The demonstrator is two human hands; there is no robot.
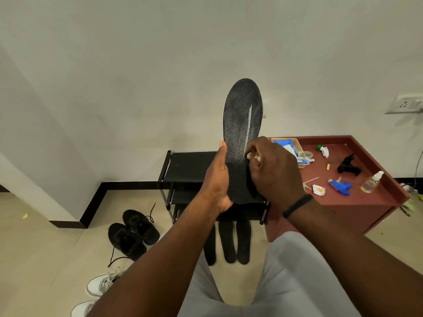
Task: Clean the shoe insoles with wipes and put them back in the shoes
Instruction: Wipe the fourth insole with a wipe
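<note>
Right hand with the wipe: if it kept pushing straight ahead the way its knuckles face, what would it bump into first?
The right hand presses a wipe against the black insole, so it meets that insole at once. Just behind it is the left hand, which holds the insole upright.

Black textured insole point(242, 124) upright, 3 more point(226, 243) flat beside black shoes point(132, 232).

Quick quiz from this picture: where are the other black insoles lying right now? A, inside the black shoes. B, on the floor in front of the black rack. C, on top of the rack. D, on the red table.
B: three spare insoles lie side by side on the floor below the rack.
</note>
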